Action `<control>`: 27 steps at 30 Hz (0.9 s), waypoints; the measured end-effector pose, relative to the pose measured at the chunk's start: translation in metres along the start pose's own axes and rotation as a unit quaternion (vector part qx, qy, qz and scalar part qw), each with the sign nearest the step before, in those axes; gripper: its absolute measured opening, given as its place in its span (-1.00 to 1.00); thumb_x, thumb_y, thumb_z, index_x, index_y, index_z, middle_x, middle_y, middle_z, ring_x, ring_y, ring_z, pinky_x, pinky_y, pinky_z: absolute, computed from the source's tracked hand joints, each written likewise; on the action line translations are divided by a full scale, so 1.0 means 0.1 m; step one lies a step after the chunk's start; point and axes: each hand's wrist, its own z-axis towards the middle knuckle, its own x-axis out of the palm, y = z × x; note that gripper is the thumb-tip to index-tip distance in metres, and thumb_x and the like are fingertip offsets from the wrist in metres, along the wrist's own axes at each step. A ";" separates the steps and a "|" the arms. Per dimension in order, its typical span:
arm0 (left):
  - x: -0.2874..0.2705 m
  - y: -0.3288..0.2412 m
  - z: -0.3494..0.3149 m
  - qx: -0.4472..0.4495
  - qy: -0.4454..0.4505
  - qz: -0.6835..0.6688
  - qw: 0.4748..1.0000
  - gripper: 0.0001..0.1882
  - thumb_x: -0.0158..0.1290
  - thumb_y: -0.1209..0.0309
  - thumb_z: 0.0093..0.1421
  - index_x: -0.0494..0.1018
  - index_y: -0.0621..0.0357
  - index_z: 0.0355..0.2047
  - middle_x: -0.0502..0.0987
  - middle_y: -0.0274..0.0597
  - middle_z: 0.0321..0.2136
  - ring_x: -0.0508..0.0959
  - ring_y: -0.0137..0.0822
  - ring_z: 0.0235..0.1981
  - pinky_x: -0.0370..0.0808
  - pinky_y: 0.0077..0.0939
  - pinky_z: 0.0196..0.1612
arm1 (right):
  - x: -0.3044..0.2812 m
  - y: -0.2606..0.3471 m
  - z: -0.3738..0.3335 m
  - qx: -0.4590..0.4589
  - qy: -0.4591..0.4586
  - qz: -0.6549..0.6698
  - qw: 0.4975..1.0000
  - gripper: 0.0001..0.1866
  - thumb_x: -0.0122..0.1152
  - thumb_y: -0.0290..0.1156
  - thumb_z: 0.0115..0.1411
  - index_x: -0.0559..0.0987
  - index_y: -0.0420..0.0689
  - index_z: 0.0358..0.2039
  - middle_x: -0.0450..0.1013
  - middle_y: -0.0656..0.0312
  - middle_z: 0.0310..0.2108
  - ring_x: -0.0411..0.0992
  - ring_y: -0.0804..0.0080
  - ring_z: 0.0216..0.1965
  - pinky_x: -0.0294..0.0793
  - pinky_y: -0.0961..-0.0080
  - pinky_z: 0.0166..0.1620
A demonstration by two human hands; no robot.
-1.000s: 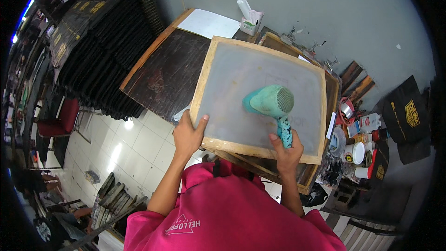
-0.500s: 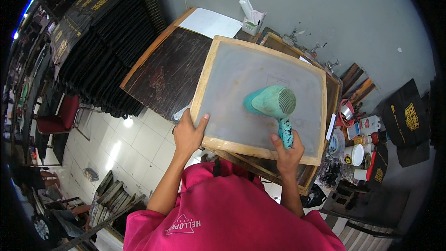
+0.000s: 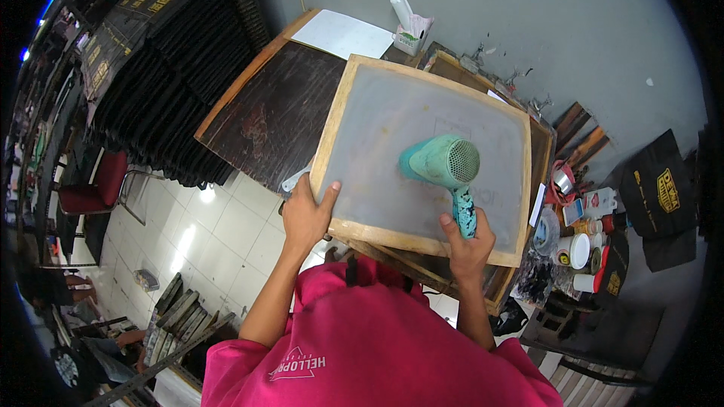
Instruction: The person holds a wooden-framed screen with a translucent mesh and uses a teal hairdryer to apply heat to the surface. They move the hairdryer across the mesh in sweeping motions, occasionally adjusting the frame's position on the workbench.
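A wood-framed printing screen (image 3: 362,120) with grey mesh is tilted in front of me, above the dark table. Its left edge, near the lower corner, is gripped by my left hand (image 3: 308,215), thumb on the face and fingers behind. My right hand (image 3: 470,245) is wrapped round the speckled handle of a teal hair dryer (image 3: 446,160). The dryer is over the lower right part of the mesh, its nozzle facing left. Faint marks show through the mesh. A pale tool handle (image 3: 296,179) pokes out beside my left hand.
A dark wooden table (image 3: 260,109) carries a white sheet (image 3: 341,33) and a tissue box (image 3: 412,36). Tubs and bottles (image 3: 579,251) crowd the right side. Stacked black bags (image 3: 185,60) and a red chair (image 3: 103,185) are at the left. Another person's arm (image 3: 130,338) shows at lower left.
The hair dryer has turned slightly and its nozzle has shifted a little to the right. My left hand keeps its hold on the screen, which stays almost in place.
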 end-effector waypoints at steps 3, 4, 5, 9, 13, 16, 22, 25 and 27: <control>0.01 0.02 0.02 0.000 0.008 0.003 1.000 -0.27 0.08 -0.15 0.31 0.41 0.39 0.04 0.60 0.43 -0.16 0.63 0.35 -0.17 0.52 0.13 -0.05 | 0.01 0.03 0.00 -0.006 -0.005 -0.013 1.000 -0.62 0.50 -0.19 0.22 0.56 -0.24 -0.31 0.39 0.41 -0.55 0.28 0.66 -0.48 0.35 0.56 -0.39; 0.02 0.03 0.02 0.004 0.002 -0.003 1.000 -0.27 0.08 -0.15 0.31 0.41 0.40 0.05 0.60 0.44 -0.16 0.63 0.35 -0.17 0.52 0.13 -0.05 | 0.00 0.04 0.00 -0.009 -0.006 -0.016 1.000 -0.62 0.50 -0.18 0.22 0.55 -0.24 -0.32 0.39 0.41 -0.55 0.28 0.66 -0.48 0.35 0.56 -0.39; 0.03 0.03 0.02 0.009 -0.004 -0.009 1.000 -0.26 0.09 -0.15 0.31 0.41 0.40 0.05 0.59 0.44 -0.16 0.63 0.35 -0.17 0.52 0.13 -0.05 | 0.00 0.03 0.01 -0.003 -0.002 -0.003 1.000 -0.61 0.50 -0.17 0.22 0.55 -0.23 -0.32 0.39 0.40 -0.55 0.28 0.66 -0.48 0.35 0.56 -0.39; 0.04 0.04 0.01 0.006 -0.013 -0.008 1.000 -0.25 0.09 -0.16 0.30 0.41 0.41 0.07 0.59 0.44 -0.16 0.63 0.34 -0.16 0.52 0.11 -0.04 | -0.01 0.02 0.01 0.005 0.004 0.005 1.000 -0.61 0.50 -0.16 0.22 0.55 -0.23 -0.33 0.38 0.41 -0.55 0.28 0.65 -0.48 0.35 0.56 -0.38; 0.02 0.03 0.00 -0.002 -0.010 -0.009 1.000 -0.25 0.09 -0.16 0.30 0.41 0.40 0.07 0.59 0.44 -0.16 0.63 0.34 -0.15 0.52 0.11 -0.04 | 0.02 0.02 0.00 0.004 0.003 -0.002 1.000 -0.62 0.50 -0.17 0.22 0.56 -0.23 -0.32 0.38 0.42 -0.53 0.27 0.66 -0.46 0.35 0.56 -0.37; 0.02 0.03 0.01 0.000 -0.016 -0.011 1.000 -0.27 0.10 -0.15 0.30 0.42 0.36 0.08 0.61 0.40 -0.18 0.63 0.32 -0.16 0.52 0.08 -0.05 | -0.01 0.04 0.01 0.013 0.014 0.016 1.000 -0.63 0.50 -0.19 0.22 0.56 -0.23 -0.30 0.39 0.42 -0.51 0.28 0.66 -0.45 0.36 0.56 -0.36; 0.05 -0.04 -0.02 0.010 -0.028 -0.034 0.999 -0.31 0.17 -0.07 0.29 0.46 0.35 0.10 0.63 0.36 -0.14 0.64 0.26 -0.09 0.54 0.01 -0.01 | -0.04 0.03 -0.10 0.021 0.000 0.006 1.000 -0.66 0.48 -0.22 0.23 0.58 -0.23 -0.23 0.44 0.38 -0.47 0.33 0.63 -0.41 0.43 0.51 -0.33; 0.06 0.08 -0.06 0.022 -0.045 -0.115 0.992 -0.33 0.22 0.03 0.28 0.45 0.43 0.11 0.64 0.33 -0.12 0.65 0.23 -0.07 0.54 -0.05 0.02 | -0.07 -0.03 -0.04 0.032 0.059 -0.013 0.998 -0.56 0.49 -0.12 0.22 0.60 -0.21 -0.12 0.49 0.24 -0.48 0.40 0.54 -0.41 0.50 0.40 -0.29; 0.10 0.14 -0.06 0.036 -0.075 -0.080 0.993 -0.37 0.22 0.07 0.29 0.44 0.47 0.06 0.61 0.37 -0.12 0.64 0.25 -0.08 0.52 -0.04 0.02 | -0.05 0.11 -0.02 0.053 0.060 -0.044 0.996 -0.47 0.45 0.04 0.22 0.60 -0.19 -0.11 0.53 0.10 -0.47 0.46 0.47 -0.40 0.54 0.31 -0.24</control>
